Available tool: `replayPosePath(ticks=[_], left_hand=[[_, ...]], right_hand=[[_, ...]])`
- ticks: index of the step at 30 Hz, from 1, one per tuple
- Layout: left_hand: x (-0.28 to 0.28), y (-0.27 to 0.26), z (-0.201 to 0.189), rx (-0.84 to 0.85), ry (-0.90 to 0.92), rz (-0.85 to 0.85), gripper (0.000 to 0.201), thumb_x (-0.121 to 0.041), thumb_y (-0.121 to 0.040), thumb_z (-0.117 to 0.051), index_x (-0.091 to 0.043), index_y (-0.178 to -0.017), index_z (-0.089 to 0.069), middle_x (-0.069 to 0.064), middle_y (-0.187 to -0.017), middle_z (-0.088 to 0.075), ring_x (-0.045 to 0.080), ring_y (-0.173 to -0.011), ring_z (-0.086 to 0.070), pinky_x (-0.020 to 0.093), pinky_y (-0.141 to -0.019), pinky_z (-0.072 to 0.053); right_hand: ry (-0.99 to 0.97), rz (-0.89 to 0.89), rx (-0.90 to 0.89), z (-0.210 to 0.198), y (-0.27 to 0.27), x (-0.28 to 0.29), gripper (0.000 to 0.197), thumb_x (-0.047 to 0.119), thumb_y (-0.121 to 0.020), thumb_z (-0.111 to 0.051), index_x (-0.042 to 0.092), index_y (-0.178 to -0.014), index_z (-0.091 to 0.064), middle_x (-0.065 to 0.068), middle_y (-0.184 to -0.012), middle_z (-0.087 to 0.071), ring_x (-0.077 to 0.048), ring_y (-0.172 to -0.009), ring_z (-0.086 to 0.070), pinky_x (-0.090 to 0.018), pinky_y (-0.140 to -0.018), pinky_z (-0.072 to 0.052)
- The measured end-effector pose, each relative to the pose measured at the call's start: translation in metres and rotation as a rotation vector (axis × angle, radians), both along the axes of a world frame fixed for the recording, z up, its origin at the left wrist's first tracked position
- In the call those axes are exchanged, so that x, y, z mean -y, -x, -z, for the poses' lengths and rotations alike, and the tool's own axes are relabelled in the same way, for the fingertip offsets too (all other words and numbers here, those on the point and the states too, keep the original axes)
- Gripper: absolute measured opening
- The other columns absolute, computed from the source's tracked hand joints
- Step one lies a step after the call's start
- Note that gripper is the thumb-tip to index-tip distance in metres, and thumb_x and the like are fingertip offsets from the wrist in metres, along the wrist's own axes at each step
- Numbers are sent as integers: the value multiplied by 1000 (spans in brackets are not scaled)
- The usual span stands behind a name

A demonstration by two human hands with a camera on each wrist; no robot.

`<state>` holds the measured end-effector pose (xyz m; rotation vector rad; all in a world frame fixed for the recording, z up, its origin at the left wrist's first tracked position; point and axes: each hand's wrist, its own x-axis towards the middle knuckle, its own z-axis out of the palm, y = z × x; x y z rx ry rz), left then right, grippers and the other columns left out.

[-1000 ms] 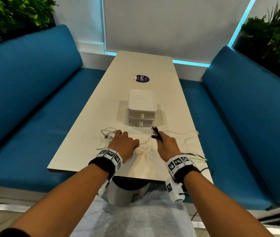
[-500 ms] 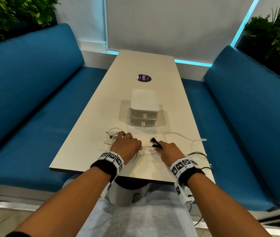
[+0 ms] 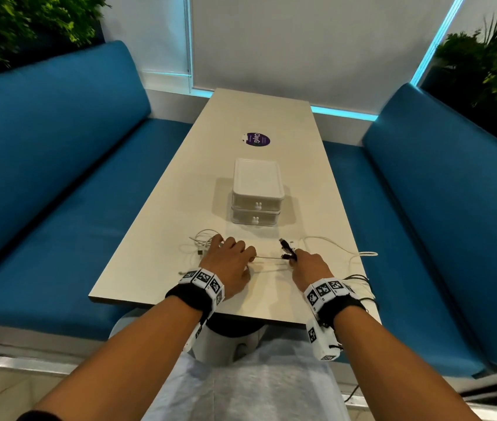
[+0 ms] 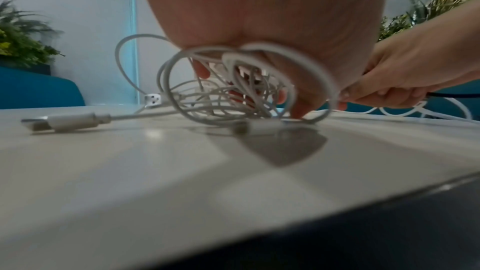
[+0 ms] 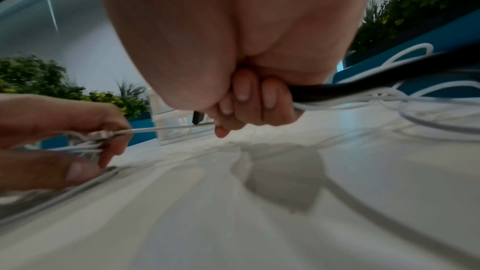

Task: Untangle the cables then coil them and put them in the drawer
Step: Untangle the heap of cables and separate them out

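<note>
A tangle of white cables [image 3: 201, 242] [image 4: 221, 93] lies on the table [image 3: 156, 262] under my left hand [image 3: 235, 249]. In the left wrist view that hand's fingers curl into the loops and grip them. A white USB plug [image 4: 70, 123] lies loose to the left. My right hand [image 3: 297, 259] [image 5: 244, 108] grips a black cable [image 3: 285, 247] [image 5: 337, 89] together with a white strand. One white cable [image 3: 268, 257] [image 5: 166, 128] runs taut between the two hands. The white two-drawer box [image 3: 256, 192] stands just beyond them, both drawers shut.
More white cable [image 3: 341, 247] loops toward the table's right edge, and black cable [image 3: 358, 279] hangs over it. A purple sticker [image 3: 258, 139] lies farther up the table. Blue benches [image 3: 58, 177] flank both sides.
The hands have drawn apart, and the white cable between them has been pulled straight. The right hand has come back toward the near edge with the black cable.
</note>
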<state>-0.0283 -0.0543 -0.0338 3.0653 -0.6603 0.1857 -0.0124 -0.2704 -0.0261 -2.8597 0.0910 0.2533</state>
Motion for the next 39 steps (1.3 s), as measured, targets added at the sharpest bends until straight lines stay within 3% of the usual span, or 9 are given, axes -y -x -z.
replayPosePath(ticks=[2, 4, 7, 14, 17, 22, 28, 34, 39], left_hand=[[-1, -1, -1, 2, -9, -6, 35, -49, -99, -36, -31, -122, -54, -3, -112, -63, 25, -111, -51, 50, -104, -25], [-4, -4, -1, 7, -23, -33, 36, -46, -102, -29, -29, -123, -53, -4, -114, -65, 24, -113, -51, 50, -105, -24], [-15, -9, 0, 11, -15, -29, 33, -43, -103, -30, -30, -124, -52, -6, -116, -63, 21, -115, -51, 47, -106, -25], [-17, -14, 4, -6, 0, -26, 35, -42, -102, -35, -26, -128, -53, -5, -124, -59, 21, -120, -48, 43, -106, -25], [-14, -15, 3, -14, -6, -35, 36, -41, -102, -34, -26, -129, -51, -4, -125, -58, 21, -120, -47, 43, -106, -24], [-12, -18, -3, 19, 59, -5, 32, -38, -103, -38, -25, -127, -54, -5, -127, -55, 19, -122, -47, 41, -107, -24], [-17, -19, -13, 142, 79, -33, 23, -32, -99, -48, -25, -118, -61, -5, -123, -57, 17, -121, -51, 43, -108, -21], [-32, -16, -20, 154, 87, -57, 25, -38, -100, -48, -26, -118, -62, -5, -124, -54, 20, -118, -50, 41, -103, -24], [-49, -20, -29, 152, 207, -127, 27, -42, -100, -50, -24, -114, -66, 1, -123, -54, 24, -111, -51, 40, -92, -31]], right_hand=[[14, 37, -8, -3, -2, 3, 26, 26, -101, -40, 10, -114, -55, -17, -104, -61, -32, -81, -56, -32, -68, -42], [40, 97, -19, -7, -2, 13, 25, 20, -99, -40, 8, -114, -56, -17, -106, -61, -34, -93, -62, -33, -70, -45], [66, 228, -36, -11, 4, 41, 25, 13, -96, -40, 4, -111, -58, -16, -102, -59, -36, -99, -62, -36, -75, -48], [32, 430, 14, -13, 9, 89, 25, 3, -91, -39, -1, -110, -55, -24, -117, -57, -41, -102, -58, -40, -78, -47], [-16, 391, 89, -12, 10, 84, 32, 4, -94, -34, 1, -121, -49, -26, -116, -56, -42, -101, -57, -40, -78, -46], [-99, 190, 104, -12, 12, 61, 32, 14, -100, -34, 9, -126, -52, -18, -96, -62, -30, -74, -55, -34, -64, -44], [-37, -102, -25, -10, 21, 31, 28, 19, -99, -41, 17, -124, -54, -15, -99, -65, -31, -81, -63, -34, -67, -50], [67, 198, -6, -20, 23, 50, 27, 11, -97, -37, 7, -115, -56, -13, -103, -62, -32, -88, -61, -32, -68, -43], [43, 287, 4, -19, 24, 56, 28, 9, -96, -37, 3, -115, -57, -17, -110, -63, -34, -95, -62, -34, -70, -46]])
